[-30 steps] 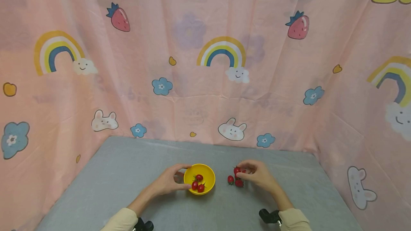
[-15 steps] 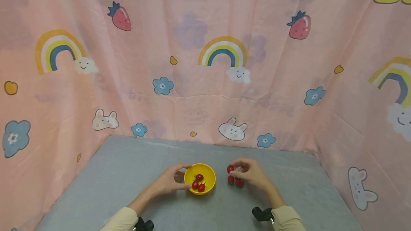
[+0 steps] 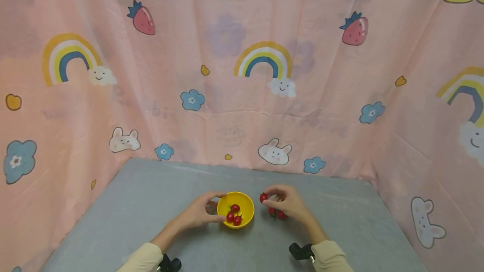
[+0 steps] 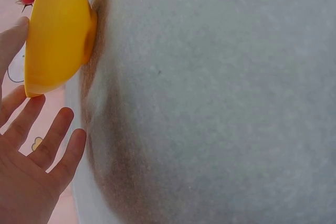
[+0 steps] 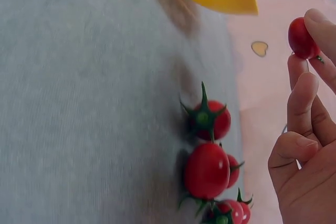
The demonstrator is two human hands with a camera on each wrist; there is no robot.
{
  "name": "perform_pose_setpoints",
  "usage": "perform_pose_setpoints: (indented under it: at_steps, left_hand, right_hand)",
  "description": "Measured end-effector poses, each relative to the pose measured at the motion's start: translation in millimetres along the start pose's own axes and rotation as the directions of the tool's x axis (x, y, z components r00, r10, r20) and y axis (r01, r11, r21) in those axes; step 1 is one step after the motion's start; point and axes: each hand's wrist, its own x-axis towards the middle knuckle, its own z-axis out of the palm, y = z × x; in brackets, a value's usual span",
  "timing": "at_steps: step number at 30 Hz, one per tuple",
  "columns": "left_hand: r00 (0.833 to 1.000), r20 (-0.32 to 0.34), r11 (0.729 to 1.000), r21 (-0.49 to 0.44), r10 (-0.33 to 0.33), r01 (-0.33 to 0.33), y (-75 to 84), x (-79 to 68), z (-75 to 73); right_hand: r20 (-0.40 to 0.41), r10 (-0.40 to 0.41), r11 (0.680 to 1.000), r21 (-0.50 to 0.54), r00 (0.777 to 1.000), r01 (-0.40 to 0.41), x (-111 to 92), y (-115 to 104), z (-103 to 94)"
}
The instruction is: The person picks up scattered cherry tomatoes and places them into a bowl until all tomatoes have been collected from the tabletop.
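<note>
A small yellow bowl (image 3: 245, 207) stands on the table with a few red cherry tomatoes (image 3: 237, 220) inside. My left hand (image 3: 198, 212) holds the bowl by its left side, thumb and forefinger at the rim; the other fingers spread below it in the left wrist view. Between thumb and fingertips, my right hand (image 3: 289, 202) pinches one cherry tomato (image 5: 300, 39), raised over the table just right of the bowl. Several more tomatoes (image 5: 207, 170) with green stems lie in a cluster under the right hand, partly hidden by it in the head view.
The grey table (image 3: 159, 188) extends around the bowl to both sides and toward the back. A pink patterned curtain (image 3: 211, 129) hangs along its back and sides. Black wrist mounts (image 3: 300, 251) sit at both sleeves.
My right hand has lifted a cherry tomato from the cluster and carried it left toward the bowl. The left hand has stayed at the bowl.
</note>
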Motion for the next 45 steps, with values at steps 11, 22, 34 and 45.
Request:
perform_pose_setpoints:
  at_steps: [11,22,34,45]
  left_hand:
    - [1.000,0.001,1.000,0.006,0.007,-0.007,2.6,-0.3,-0.5]
    - [1.000,0.000,1.000,0.017,0.010,-0.010,1.6,0.3,-0.1]
    - [1.000,0.005,1.000,0.005,0.013,-0.013,1.2,0.0,-0.4]
    - [1.000,0.003,1.000,0.006,0.001,-0.001,2.8,-0.6,-0.2]
  right_hand:
    - [0.045,0.008,0.997,0.076,0.999,-0.011,7.3,-5.5,16.8]
    - [0.067,-0.013,0.997,0.072,0.998,0.008,7.9,-6.5,25.5]
    - [0.028,-0.025,0.998,0.061,0.999,0.024,1.7,0.5,17.0]
    - [0.002,0.006,0.999,0.053,1.000,-0.006,-16.5,16.6,-11.3]
